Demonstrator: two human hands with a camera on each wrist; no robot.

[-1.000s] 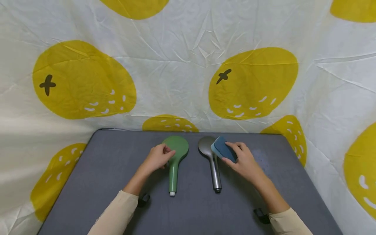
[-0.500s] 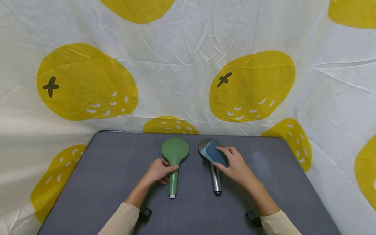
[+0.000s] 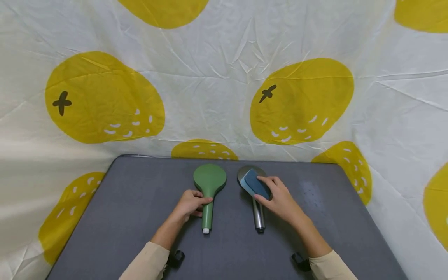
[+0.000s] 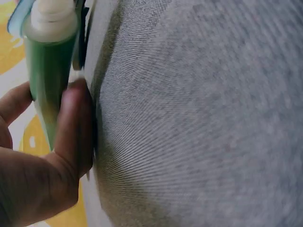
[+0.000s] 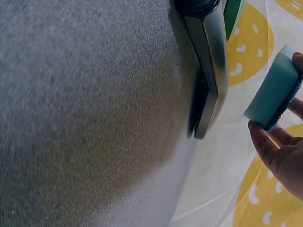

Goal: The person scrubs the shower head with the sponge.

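My left hand point(image 3: 191, 203) grips the green shower head point(image 3: 210, 178) at the top of its handle, thumb over the front and fingers behind. In the left wrist view its green handle point(image 4: 49, 64) with a white end stands between thumb and fingers. My right hand point(image 3: 280, 195) pinches a sponge point(image 3: 258, 184), light blue with a darker blue scouring side, by its edges. That sponge point(image 5: 274, 92) hangs above the grey metallic shower head point(image 3: 259, 216), apart from it in the right wrist view, and hides part of its round head from the head camera.
Both shower heads are on a dark grey table point(image 3: 231, 252), side by side. A white cloth with yellow fruit prints point(image 3: 206, 97) rises behind the table's far edge. Black straps point(image 3: 301, 261) show at both wrists.
My left hand has come down from beside the green head and taken hold of its handle. My right hand has shifted the sponge left and lower over the grey shower head.
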